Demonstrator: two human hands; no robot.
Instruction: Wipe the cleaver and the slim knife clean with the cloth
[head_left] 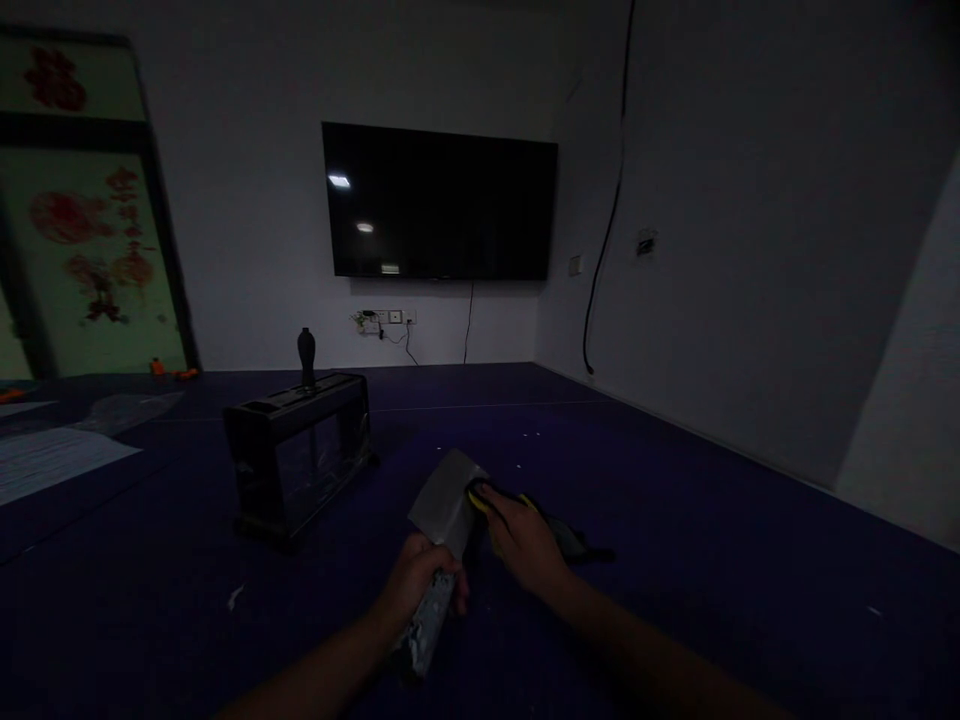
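- Wiping looks like the step in hand: a broad grey steel cleaver is held up between the two hands, blade tilted away from the person.
- The left hand is closed in a full fist around the cleaver's speckled grey handle, which sticks out below the fist.
- The right hand lies over a yellow-and-black cloth pressed against the blade's right face. Its fingers are curved and narrow; whether they pinch the cloth cannot be told.
- A further stroke would call for a steady left grip and right fingertips kept off the edge.
- Beyond the left hand, well apart, a black open-framed rack stands on the dark blue surface, with a small dark vase on top.
- Far ahead of both hands, a black flat screen hangs on the wall.
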